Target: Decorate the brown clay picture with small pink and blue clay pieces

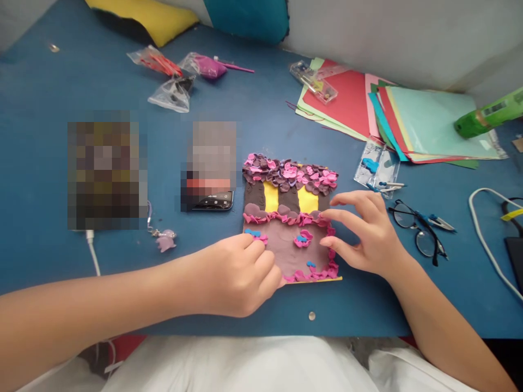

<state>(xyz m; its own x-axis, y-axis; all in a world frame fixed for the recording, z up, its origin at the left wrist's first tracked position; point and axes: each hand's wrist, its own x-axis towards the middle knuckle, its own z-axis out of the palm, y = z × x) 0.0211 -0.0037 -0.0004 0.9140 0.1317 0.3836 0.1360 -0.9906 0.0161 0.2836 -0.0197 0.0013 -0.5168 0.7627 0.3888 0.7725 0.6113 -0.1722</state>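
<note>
A clay relief picture (281, 247) lies flat in front of me, with dark and pink petal shapes across its top, yellow panels in the middle and a mauve lower part edged in pink. Small pink and blue clay pieces (303, 238) sit on the mauve area. My left hand (245, 275) is closed over the picture's lower left corner, its fingertips hidden beneath the knuckles, so what they hold cannot be seen. At the right edge, my right hand (363, 234) has its fingers apart, fingertips at the pink border, nothing visible between them.
A phone (212, 200) and a blurred rectangular object with a white cable (93, 250) lie left. Bags of clay (171, 93) are behind. Coloured sheets (433, 120), a blue clay packet (373, 163), glasses (425, 242) and a green bottle (486, 117) lie right.
</note>
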